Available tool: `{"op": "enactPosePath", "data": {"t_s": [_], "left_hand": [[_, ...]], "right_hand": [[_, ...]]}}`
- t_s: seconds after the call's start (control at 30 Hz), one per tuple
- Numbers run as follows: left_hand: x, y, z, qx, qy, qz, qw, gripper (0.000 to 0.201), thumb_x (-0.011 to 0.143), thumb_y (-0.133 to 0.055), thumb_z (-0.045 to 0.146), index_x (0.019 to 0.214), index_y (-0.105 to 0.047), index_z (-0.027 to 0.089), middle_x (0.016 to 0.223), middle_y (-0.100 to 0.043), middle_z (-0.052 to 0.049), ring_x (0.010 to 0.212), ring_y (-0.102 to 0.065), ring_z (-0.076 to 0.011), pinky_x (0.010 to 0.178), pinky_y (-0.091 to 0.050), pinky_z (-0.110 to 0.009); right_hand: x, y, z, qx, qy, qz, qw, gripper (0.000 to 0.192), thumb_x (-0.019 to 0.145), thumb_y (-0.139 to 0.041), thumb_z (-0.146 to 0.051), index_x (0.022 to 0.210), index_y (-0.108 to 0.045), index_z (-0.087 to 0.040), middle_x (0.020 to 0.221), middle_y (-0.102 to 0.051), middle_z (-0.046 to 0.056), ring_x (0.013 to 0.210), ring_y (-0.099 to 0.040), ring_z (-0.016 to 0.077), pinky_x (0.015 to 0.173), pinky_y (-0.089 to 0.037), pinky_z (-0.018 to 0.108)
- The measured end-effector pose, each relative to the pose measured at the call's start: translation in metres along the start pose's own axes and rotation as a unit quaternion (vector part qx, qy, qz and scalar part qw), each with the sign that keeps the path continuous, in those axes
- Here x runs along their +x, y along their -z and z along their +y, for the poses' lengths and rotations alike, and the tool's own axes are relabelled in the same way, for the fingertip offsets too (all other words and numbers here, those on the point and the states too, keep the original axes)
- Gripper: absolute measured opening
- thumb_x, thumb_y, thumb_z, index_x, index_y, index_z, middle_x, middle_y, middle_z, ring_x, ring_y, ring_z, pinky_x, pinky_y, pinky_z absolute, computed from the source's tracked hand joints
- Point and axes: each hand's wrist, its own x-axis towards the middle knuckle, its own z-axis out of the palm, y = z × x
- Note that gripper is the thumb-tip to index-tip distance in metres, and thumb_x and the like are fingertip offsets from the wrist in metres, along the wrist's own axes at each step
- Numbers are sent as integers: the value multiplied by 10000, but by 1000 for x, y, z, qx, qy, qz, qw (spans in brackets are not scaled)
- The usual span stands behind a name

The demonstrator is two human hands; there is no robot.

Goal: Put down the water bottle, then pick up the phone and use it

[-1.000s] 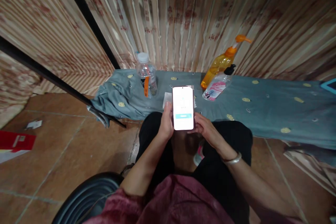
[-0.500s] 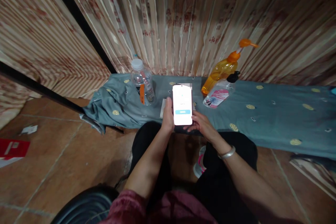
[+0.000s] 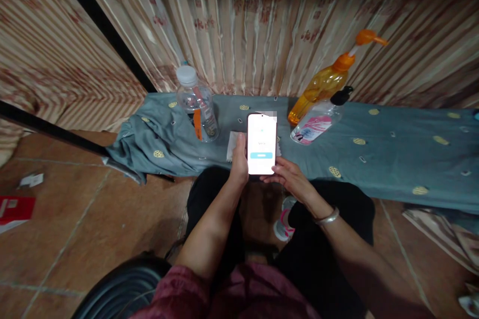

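Striped curtains (image 3: 262, 20) hang behind a low bed whose grey-green sheet (image 3: 392, 149) spreads over brown floor tiles (image 3: 93, 219), seen from the head camera as we sit with knees drawn up to its edge. Our left hand (image 3: 239, 162) is wrapped around the left side of a phone (image 3: 261, 143), thumb along its edge, holding it upright with the lit screen facing us. Our right hand (image 3: 290, 179) cups the phone's lower right corner with curled fingers; we cannot tell how firmly they press. The phone hangs just above the near edge of the bed, over the gap between our knees.

On the sheet beyond it stand a clear water bottle (image 3: 196, 107) with a white cap, to the left, and an orange pump bottle (image 3: 329, 79), to the right, with a smaller clear bottle (image 3: 318, 122) bearing a pink label close against it. A pale piece of paper (image 3: 232, 145) lies just behind our left hand. A red packet (image 3: 15, 207) sits far off on the floor.

As we judge it, the main risk is a slip: the grip is mostly one-sided, and a loosened thumb would send the phone down onto hard tile. A forward reach could also knock the water bottle, which probably stands unsteadily on soft bedding.
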Motion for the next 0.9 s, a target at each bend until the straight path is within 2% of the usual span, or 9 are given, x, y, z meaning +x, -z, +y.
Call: {"op": "enactPosePath", "data": {"t_s": [0.2, 0.4, 0.57, 0.67, 0.77, 0.9], "left_hand": [[0, -1, 0, -8, 12, -9, 1000, 594, 832, -460, 636, 982, -684, 107, 805, -752, -91, 883, -705, -276, 744, -553, -329], [1, 1, -2, -7, 22, 5, 1000, 594, 826, -470, 639, 990, -688, 111, 774, -753, -88, 866, -709, -276, 745, -555, -331], [0, -1, -1, -36, 29, -5, 999, 580, 844, -460, 614, 999, -683, 102, 803, -756, -93, 888, -708, -281, 773, -554, -347], [-1, -3, 0, -52, 29, -5, 998, 565, 846, -471, 598, 978, -684, 92, 828, -757, -100, 920, -702, -283, 813, -545, -353], [-2, -4, -1, -54, 18, -6, 998, 555, 854, -464, 588, 962, -684, 90, 861, -756, -104, 973, -687, -280, 866, -526, -358], [-4, -6, -4, -48, 4, -5, 999, 560, 853, -465, 591, 953, -683, 85, 888, -753, -110, 1012, -672, -270, 902, -507, -348]], "right_hand": [[0, -2, 0, -2, -2, 17, 1000, 481, 659, -748, -455, 932, -547, -113, 971, -579, 85, 750, -617, 227, 585, -557, 278], [1, -2, 2, -16, -4, 28, 999, 559, 656, -728, -485, 1024, -545, -105, 940, -575, 90, 723, -613, 220, 604, -564, 301], [1, 4, 3, -81, 10, 48, 995, 550, 690, -665, -565, 978, -541, -113, 985, -562, 98, 764, -596, 222, 573, -553, 295], [1, 11, 3, -152, 54, 69, 985, 517, 768, -587, -586, 1010, -548, -131, 1007, -565, 81, 831, -579, 216, 642, -543, 292], [3, 17, 4, -208, 102, 90, 969, 441, 851, -513, -553, 1057, -564, -166, 1056, -563, 54, 913, -568, 205, 781, -507, 292], [11, 22, 7, -215, 138, 102, 961, 409, 887, -487, -518, 1143, -563, -208, 1153, -535, 39, 1062, -526, 230, 932, -448, 343]]}}
